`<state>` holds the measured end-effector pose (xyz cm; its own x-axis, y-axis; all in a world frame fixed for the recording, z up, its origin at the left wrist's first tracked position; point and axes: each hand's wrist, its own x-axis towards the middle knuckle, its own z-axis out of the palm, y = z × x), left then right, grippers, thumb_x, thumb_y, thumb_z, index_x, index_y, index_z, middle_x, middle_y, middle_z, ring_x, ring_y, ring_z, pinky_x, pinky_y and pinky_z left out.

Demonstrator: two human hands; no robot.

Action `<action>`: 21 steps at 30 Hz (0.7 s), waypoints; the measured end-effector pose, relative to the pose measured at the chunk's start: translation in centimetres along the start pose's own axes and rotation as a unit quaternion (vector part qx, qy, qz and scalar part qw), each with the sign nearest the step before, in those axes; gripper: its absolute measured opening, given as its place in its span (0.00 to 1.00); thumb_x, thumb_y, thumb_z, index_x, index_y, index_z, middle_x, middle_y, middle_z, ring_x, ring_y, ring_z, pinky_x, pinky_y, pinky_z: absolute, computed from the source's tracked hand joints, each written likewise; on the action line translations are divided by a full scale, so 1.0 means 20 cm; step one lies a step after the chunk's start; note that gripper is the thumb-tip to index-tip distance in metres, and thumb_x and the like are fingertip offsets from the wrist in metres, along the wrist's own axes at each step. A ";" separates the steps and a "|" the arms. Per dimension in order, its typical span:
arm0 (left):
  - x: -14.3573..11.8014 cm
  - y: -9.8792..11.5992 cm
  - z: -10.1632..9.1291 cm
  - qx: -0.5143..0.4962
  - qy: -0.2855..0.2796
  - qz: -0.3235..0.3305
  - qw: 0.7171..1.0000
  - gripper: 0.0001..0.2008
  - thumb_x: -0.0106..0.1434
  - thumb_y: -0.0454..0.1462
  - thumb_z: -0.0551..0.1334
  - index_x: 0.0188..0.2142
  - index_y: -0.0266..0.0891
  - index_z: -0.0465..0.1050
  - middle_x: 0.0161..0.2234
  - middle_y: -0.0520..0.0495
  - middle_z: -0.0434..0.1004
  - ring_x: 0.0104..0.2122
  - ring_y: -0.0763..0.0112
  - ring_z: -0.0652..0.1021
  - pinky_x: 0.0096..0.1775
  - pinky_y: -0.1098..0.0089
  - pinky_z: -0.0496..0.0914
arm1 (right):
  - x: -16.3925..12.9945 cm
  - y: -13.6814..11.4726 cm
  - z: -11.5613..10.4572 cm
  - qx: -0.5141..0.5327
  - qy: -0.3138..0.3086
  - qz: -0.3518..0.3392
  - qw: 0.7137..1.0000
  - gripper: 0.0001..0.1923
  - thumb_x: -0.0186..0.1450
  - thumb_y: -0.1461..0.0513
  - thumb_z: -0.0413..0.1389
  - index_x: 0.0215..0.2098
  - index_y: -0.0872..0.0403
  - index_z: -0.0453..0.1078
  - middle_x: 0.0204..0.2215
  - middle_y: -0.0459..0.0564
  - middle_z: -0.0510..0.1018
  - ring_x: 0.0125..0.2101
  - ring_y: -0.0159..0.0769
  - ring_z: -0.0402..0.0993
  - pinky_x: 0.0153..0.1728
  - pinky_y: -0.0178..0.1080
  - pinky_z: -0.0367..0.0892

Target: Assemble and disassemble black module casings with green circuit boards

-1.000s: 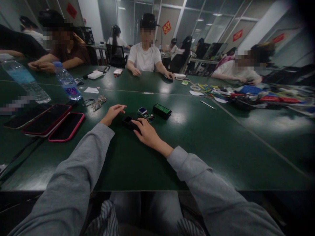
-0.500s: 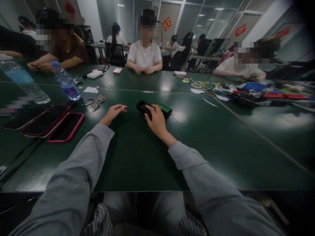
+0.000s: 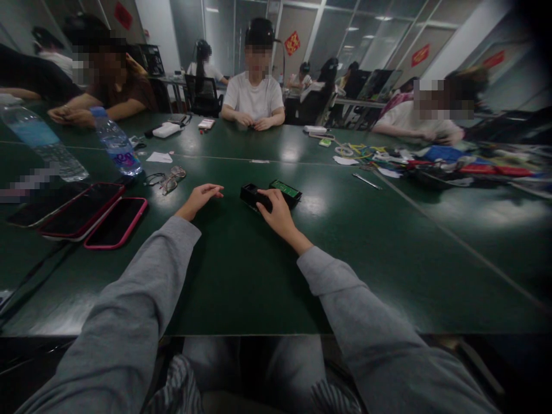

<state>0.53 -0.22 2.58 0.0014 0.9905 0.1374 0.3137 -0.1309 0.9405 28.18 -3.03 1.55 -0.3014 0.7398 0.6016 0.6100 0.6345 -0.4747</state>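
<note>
In the head view, a black box-shaped plastic housing (image 3: 249,195) lies at the middle of the table, with an open compartment at its left end. My right hand (image 3: 276,210) grips it from above, thumb on the near side and fingers over the top, hiding its right part. Just behind that hand is a second black housing (image 3: 297,199) with a green circuit board (image 3: 284,190) in it. To the left of both, my left hand (image 3: 202,198) rests on its edge on the table, fingers stretched out and holding nothing.
Phones with pink and red cases (image 3: 116,224), two water bottles (image 3: 116,144) and a pair of glasses (image 3: 173,179) lie on the left. At right are a silver pen-like tool (image 3: 366,181) and a pile of cables (image 3: 448,164). Other people sit around the green table (image 3: 250,276).
The black housing under my right hand has come down flat onto the table. My right hand has shifted slightly down and right with its fingers drawn in; my left hand is nearly still.
</note>
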 end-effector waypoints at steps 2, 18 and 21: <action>0.00 -0.01 0.00 -0.002 -0.005 0.001 1.000 0.19 0.62 0.48 0.63 0.44 0.37 0.78 0.36 0.41 0.82 0.42 0.62 0.80 0.51 0.59 0.71 | -0.01 -0.01 0.00 -0.008 -0.012 0.002 1.000 0.22 0.67 0.60 0.54 0.59 0.49 0.63 0.51 0.55 0.67 0.53 0.45 0.68 0.54 0.53 0.69; 0.01 -0.02 -0.01 -0.012 -0.016 0.003 1.000 0.16 0.61 0.44 0.63 0.43 0.36 0.78 0.36 0.43 0.82 0.41 0.65 0.80 0.52 0.61 0.70 | -0.03 -0.04 0.03 -0.036 -0.047 0.026 0.998 0.32 0.63 0.64 0.57 0.64 0.50 0.56 0.55 0.56 0.59 0.51 0.45 0.70 0.50 0.51 0.74; 0.00 0.00 0.00 -0.005 -0.018 -0.001 1.000 0.16 0.62 0.44 0.63 0.44 0.36 0.78 0.37 0.42 0.82 0.41 0.65 0.80 0.52 0.61 0.70 | -0.03 -0.05 0.03 -0.029 -0.042 0.037 0.998 0.32 0.62 0.65 0.57 0.64 0.49 0.56 0.55 0.56 0.59 0.51 0.45 0.70 0.50 0.52 0.74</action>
<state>0.43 -0.27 2.54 0.0350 0.9916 0.1248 0.3050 -0.1295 0.9435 27.35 -3.96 1.13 -0.3136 0.8014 0.5094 0.6735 0.5659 -0.4756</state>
